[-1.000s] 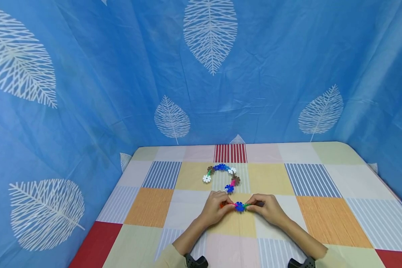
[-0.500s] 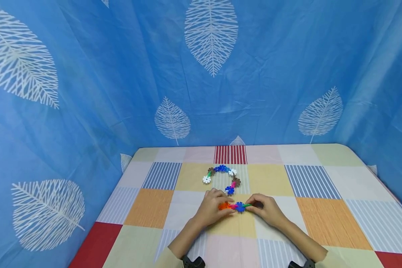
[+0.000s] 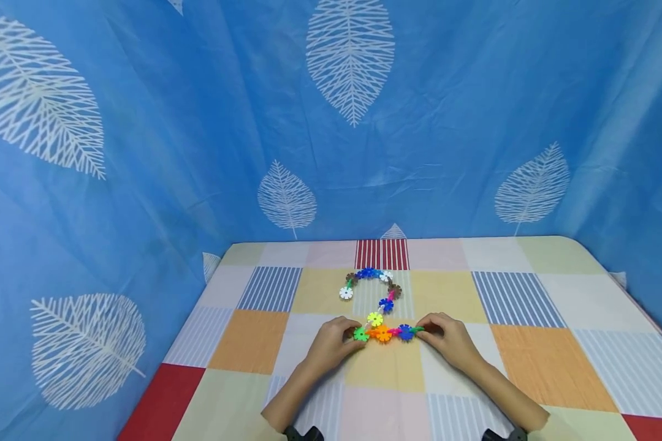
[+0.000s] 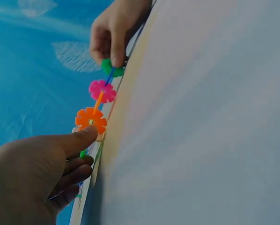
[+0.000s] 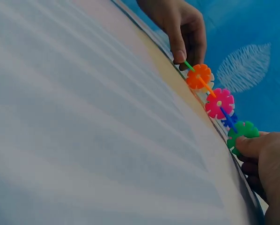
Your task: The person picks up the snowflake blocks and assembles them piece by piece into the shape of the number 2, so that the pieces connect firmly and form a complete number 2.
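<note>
A curved chain of flower-shaped interlocking discs lies on the patterned cloth in the head view. Its lower row runs between both hands: a light green disc, an orange disc, a pink disc, a blue disc and a green disc. At the row's left end, my left hand holds the light green disc between thumb and fingers. My right hand pinches the green disc at the right end. The pink and blue discs sit between the hands, untouched.
The table is covered with a patchwork-print cloth. Blue curtains with white leaf prints hang behind it and at both sides. A white disc ends the chain's upper curve.
My left hand has slid left from the pink and orange discs to the light green one, uncovering the row and a yellow disc. My right hand keeps its pinch, shifted slightly right.
</note>
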Tool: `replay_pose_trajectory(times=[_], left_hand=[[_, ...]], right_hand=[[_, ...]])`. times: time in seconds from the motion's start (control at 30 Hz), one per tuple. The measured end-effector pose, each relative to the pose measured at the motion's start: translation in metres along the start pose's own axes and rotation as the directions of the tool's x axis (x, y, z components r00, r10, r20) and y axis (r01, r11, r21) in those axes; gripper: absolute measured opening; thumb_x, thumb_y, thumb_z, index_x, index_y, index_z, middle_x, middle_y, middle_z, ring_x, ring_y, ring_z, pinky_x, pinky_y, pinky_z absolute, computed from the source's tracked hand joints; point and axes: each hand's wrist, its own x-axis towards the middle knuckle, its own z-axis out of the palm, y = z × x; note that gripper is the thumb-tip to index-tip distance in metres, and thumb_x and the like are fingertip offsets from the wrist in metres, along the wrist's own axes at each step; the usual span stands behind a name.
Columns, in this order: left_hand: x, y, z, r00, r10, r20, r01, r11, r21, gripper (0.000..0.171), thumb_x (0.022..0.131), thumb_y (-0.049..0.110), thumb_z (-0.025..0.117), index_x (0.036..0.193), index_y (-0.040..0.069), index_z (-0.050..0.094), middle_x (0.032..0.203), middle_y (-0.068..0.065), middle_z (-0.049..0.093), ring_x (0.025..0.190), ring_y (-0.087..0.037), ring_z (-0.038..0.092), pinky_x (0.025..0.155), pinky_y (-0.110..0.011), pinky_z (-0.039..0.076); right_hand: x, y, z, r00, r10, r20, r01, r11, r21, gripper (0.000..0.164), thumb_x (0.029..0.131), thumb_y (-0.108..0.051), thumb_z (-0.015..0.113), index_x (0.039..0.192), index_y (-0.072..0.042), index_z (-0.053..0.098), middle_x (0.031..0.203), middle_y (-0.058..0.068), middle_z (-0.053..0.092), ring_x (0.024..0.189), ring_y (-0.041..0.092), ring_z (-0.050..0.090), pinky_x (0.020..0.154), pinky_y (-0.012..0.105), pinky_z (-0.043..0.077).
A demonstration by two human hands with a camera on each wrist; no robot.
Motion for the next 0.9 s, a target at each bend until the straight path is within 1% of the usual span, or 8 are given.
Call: replay_pose_trajectory(times=[0.1,0.17,0.23,0.33,0.4,0.6,0.8,0.9], left_hand=[[0.022,0.013,0.015,0.999,0.032,0.011,-0.032,0.999,0.035,0.031,0.075,0.029,0.076,0.097,0.008,0.069,0.076,0.006,0.057,0.067,-0.003,0.048,0.060,-0.015,0.041],[0.035,0.022,0.025,0.998,0.053,0.024,-0.055,0.997,0.054,0.030,0.075,0.030,0.076,0.096,0.009,0.069,0.075,0.007,0.056,0.066,-0.002,0.047,0.059,-0.014,0.040],[0.044,0.031,0.033,0.996,0.079,0.028,-0.081,0.994,0.073,0.029,0.075,0.030,0.077,0.095,0.010,0.070,0.075,0.007,0.057,0.066,-0.002,0.046,0.058,-0.013,0.039],[0.051,0.039,0.041,0.993,0.112,0.028,-0.114,0.988,0.106,0.029,0.074,0.032,0.077,0.094,0.012,0.070,0.074,0.008,0.057,0.065,-0.001,0.045,0.058,-0.013,0.038],[0.052,0.041,0.043,0.993,0.118,0.027,-0.120,0.987,0.105,0.029,0.074,0.033,0.077,0.094,0.013,0.070,0.074,0.008,0.058,0.066,-0.002,0.045,0.058,-0.014,0.038],[0.036,0.026,0.033,0.998,0.059,0.010,-0.060,0.996,0.062,0.028,0.075,0.030,0.077,0.096,0.012,0.070,0.075,0.007,0.057,0.067,-0.004,0.046,0.059,-0.017,0.039],[0.026,0.016,0.025,0.998,0.051,-0.033,-0.050,0.998,0.032,0.029,0.074,0.028,0.077,0.096,0.012,0.070,0.076,0.006,0.058,0.068,-0.007,0.048,0.060,-0.018,0.041],[0.024,0.014,0.024,0.998,0.049,-0.033,-0.048,0.998,0.033,0.029,0.074,0.029,0.077,0.096,0.012,0.069,0.077,0.006,0.058,0.069,-0.006,0.048,0.059,-0.017,0.041]], right_hand=[[-0.002,0.011,-0.018,0.997,0.056,-0.051,-0.059,0.996,-0.069,0.022,0.070,-0.003,0.078,0.083,-0.015,0.066,0.078,-0.008,0.062,0.071,0.004,0.057,0.061,0.021,0.050],[-0.006,0.020,-0.030,0.993,0.086,-0.082,-0.094,0.990,-0.107,0.022,0.070,-0.002,0.078,0.084,-0.015,0.067,0.077,-0.007,0.063,0.071,0.004,0.057,0.061,0.021,0.050],[-0.012,0.026,-0.040,0.989,0.108,-0.105,-0.121,0.985,-0.125,0.022,0.069,-0.001,0.078,0.083,-0.014,0.067,0.077,-0.007,0.063,0.071,0.005,0.058,0.061,0.020,0.049],[-0.021,0.031,-0.051,0.986,0.115,-0.117,-0.129,0.984,-0.122,0.022,0.070,0.000,0.077,0.083,-0.014,0.067,0.077,-0.007,0.064,0.071,0.004,0.058,0.062,0.016,0.048],[-0.025,0.032,-0.055,0.987,0.109,-0.114,-0.122,0.987,-0.106,0.022,0.071,0.000,0.077,0.083,-0.015,0.067,0.078,-0.008,0.063,0.071,0.004,0.058,0.062,0.015,0.047],[-0.024,0.021,-0.040,0.995,0.075,-0.070,-0.080,0.995,-0.062,0.022,0.070,-0.003,0.078,0.081,-0.018,0.066,0.078,-0.012,0.060,0.071,0.003,0.054,0.060,0.020,0.048],[-0.015,0.014,-0.029,0.996,0.060,-0.070,-0.065,0.995,-0.069,0.023,0.070,-0.005,0.078,0.081,-0.020,0.066,0.078,-0.012,0.057,0.071,0.002,0.052,0.060,0.021,0.048],[-0.014,0.013,-0.027,0.996,0.055,-0.072,-0.061,0.995,-0.083,0.024,0.068,-0.006,0.079,0.080,-0.021,0.066,0.078,-0.013,0.057,0.071,0.001,0.052,0.061,0.021,0.048]])
